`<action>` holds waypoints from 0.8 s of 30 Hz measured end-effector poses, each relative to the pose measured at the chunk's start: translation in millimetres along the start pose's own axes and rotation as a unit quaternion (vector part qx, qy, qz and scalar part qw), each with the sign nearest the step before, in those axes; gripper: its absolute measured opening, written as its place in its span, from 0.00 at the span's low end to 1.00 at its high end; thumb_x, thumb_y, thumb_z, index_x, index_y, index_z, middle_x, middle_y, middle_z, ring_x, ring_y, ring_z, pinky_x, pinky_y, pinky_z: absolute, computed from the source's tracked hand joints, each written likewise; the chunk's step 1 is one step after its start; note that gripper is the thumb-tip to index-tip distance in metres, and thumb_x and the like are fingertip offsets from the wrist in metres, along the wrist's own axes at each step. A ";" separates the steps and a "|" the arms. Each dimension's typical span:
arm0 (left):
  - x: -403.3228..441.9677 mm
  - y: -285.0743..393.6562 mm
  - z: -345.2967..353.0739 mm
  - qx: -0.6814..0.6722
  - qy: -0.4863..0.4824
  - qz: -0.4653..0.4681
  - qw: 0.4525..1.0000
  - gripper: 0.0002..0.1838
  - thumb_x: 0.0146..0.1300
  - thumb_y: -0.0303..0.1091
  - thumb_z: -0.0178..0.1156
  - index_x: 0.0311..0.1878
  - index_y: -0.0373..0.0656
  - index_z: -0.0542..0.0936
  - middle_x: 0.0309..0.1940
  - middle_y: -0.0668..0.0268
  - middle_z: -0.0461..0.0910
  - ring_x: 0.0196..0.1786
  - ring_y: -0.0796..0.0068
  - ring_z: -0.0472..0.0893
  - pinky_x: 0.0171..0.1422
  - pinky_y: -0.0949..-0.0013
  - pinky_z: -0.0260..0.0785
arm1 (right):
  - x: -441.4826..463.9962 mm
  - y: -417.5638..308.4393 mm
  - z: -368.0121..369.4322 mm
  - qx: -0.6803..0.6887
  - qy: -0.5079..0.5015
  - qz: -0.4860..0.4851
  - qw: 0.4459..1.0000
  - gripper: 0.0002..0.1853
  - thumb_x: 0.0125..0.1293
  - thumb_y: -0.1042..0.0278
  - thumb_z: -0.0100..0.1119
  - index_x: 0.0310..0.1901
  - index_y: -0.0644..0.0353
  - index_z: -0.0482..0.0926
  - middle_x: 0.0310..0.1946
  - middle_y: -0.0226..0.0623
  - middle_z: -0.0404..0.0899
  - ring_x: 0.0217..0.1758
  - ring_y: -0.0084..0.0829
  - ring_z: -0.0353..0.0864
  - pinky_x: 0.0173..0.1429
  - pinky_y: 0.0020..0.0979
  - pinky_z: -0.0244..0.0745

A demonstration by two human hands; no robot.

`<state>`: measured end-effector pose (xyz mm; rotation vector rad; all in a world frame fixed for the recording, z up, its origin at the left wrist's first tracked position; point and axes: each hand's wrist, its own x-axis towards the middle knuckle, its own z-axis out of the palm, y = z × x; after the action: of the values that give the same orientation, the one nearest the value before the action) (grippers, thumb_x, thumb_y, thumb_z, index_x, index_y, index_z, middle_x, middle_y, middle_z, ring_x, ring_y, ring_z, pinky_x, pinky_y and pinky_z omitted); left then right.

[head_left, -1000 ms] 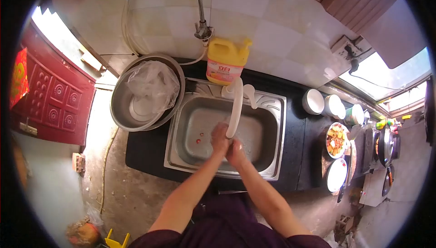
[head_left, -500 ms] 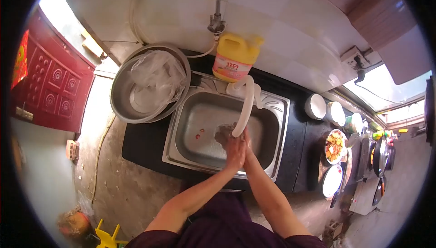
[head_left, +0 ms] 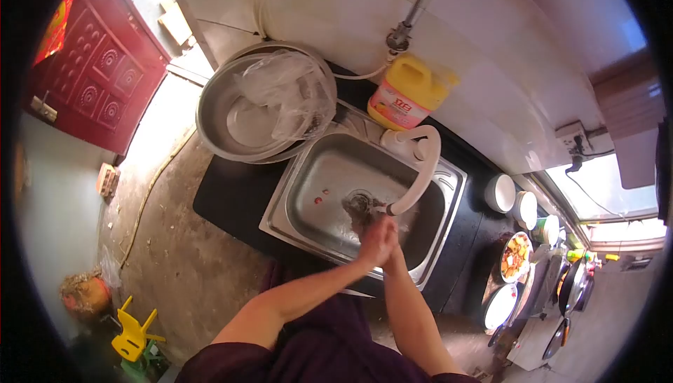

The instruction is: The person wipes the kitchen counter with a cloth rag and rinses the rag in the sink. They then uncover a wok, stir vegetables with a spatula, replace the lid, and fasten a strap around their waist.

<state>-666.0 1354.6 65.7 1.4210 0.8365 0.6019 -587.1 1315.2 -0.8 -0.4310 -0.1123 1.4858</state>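
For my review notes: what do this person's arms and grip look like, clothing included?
Both arms are bare below short, dark purple sleeves that end above the elbow, the same colour as the top. The left grip and right grip are ungloved. No watch or bracelet shows; blur makes it impossible to tell whether any ring is worn.

A single view looks from the wearer's head, forward and steeply down past the dark shirt (head_left: 322,341) at the bottom edge. It sits above the sink (head_left: 319,232), about arm's length from the hands (head_left: 379,241), near mid-frame. The very wide, rounded lens bows the tiled wall (head_left: 505,96) and tilts the dark surface (head_left: 228,197), reaching from the red door (head_left: 105,78) at left to what look like pans (head_left: 575,288), small and glare-washed, at far right.
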 end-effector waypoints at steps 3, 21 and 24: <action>-9.9 35.6 -10.4 0.166 0.121 0.206 0.957 0.12 0.58 0.35 0.59 0.44 0.43 0.73 0.38 0.54 0.78 0.46 0.49 0.77 0.52 0.52 0.70 | 10.7 2.3 11.0 -0.021 0.130 -0.021 0.991 0.18 0.72 0.54 0.44 0.55 0.56 0.72 0.52 0.37 0.76 0.60 0.38 0.73 0.64 0.44 0.68; 73.0 -19.7 -56.7 0.206 0.078 -0.042 0.975 0.15 0.64 0.47 0.54 0.43 0.48 0.78 0.34 0.55 0.78 0.41 0.51 0.80 0.45 0.52 0.72 | 33.7 -25.2 58.8 -0.152 0.273 0.086 0.946 0.15 0.70 0.56 0.48 0.50 0.57 0.74 0.50 0.34 0.78 0.51 0.36 0.78 0.58 0.39 0.75; 69.3 -1.7 -54.6 0.183 -0.002 -0.056 0.981 0.12 0.58 0.39 0.62 0.42 0.44 0.80 0.31 0.56 0.79 0.41 0.52 0.80 0.48 0.56 0.71 | 22.4 -33.6 126.8 -0.111 0.360 0.157 0.913 0.13 0.70 0.59 0.47 0.49 0.57 0.74 0.48 0.31 0.77 0.53 0.42 0.75 0.62 0.39 0.72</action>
<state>-668.7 1442.3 56.7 1.6920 1.0556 0.3705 -595.7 1362.8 123.2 -1.2007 0.3953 1.5394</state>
